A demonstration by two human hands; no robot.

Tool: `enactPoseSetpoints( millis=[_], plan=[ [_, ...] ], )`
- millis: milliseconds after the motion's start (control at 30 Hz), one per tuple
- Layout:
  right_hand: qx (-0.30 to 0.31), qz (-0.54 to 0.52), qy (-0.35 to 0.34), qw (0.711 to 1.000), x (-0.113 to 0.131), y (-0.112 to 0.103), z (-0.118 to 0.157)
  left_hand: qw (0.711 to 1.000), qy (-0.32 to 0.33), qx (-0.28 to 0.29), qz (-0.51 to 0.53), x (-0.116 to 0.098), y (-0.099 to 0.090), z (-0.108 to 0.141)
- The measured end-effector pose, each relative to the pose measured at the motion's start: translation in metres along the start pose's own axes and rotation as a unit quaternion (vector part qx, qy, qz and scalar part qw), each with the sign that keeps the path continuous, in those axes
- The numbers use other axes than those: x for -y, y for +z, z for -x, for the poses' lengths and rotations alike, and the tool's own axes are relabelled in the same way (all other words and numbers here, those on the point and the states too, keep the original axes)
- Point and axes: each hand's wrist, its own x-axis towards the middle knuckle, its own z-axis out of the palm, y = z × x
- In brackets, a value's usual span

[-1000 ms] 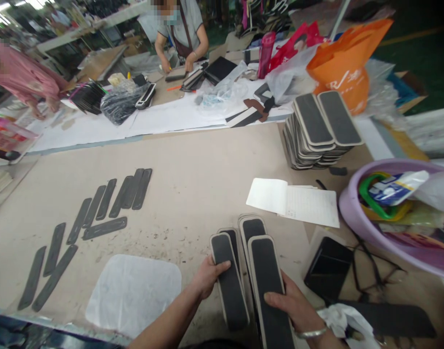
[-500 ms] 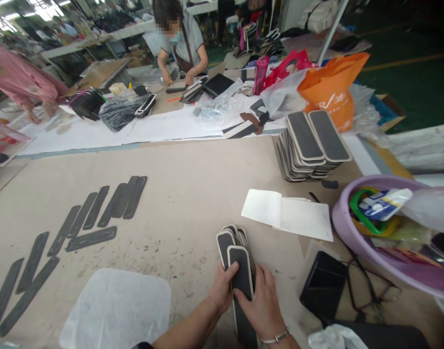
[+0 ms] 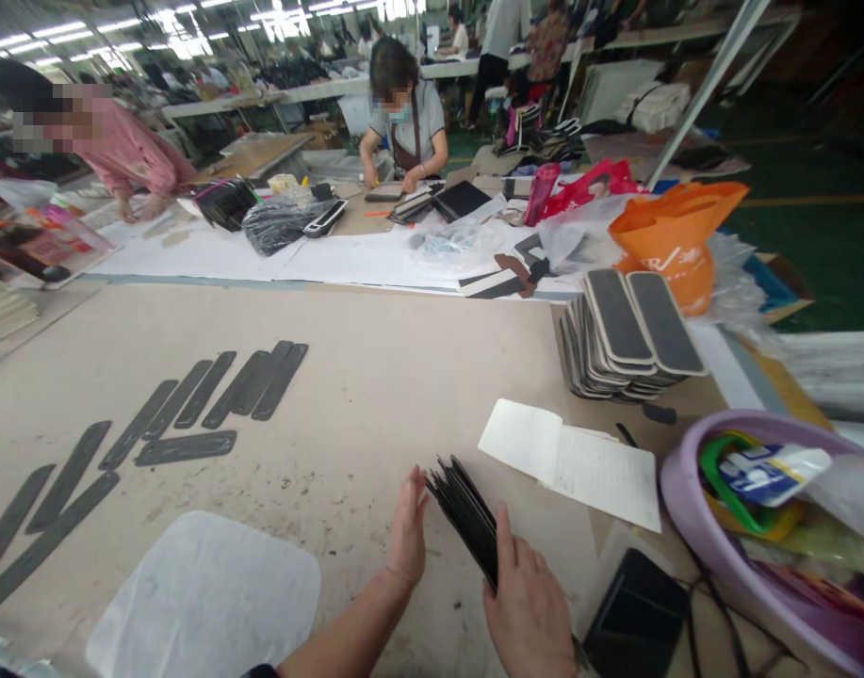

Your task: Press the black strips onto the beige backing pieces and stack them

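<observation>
A stack of dark, long panels with rounded ends (image 3: 466,518) is turned on its side in front of me, thin edges facing up and slightly fanned at the far end. My right hand (image 3: 527,603) grips the stack from the right, fingers along its side. On the left, my left hand (image 3: 407,532) is upright with fingers stretched out, its fingertips at the far left corner of the stack. Whether those fingertips press on it is hard to tell. Loose dark strips (image 3: 138,424) lie spread over the left of the table.
A pale translucent sheet (image 3: 209,598) lies at front left. An open notebook (image 3: 573,461), a taller stack of light-edged panels (image 3: 619,320), a purple basin (image 3: 676,471) and a black phone-like device (image 3: 636,612) stand on the right. A co-worker (image 3: 407,122) works across the table.
The stack has been turned from lying face up to standing on edge. My left hand has let go of its face and straightened its fingers. The view has tilted up.
</observation>
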Motion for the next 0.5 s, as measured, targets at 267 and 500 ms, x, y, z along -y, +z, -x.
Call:
enactPoseSetpoints(
  millis=[267,500],
  plan=[
    [-0.002,0.009,0.019,1.0,-0.013,0.029,-0.001,0.951,0.137,0.104,-0.255,-0.015,-0.005,-0.031],
    [0.017,-0.03,0.074,0.997,-0.029,0.058,-0.011,0.96,0.153,0.065,-0.224,-0.008,0.014,-0.031]
  ],
)
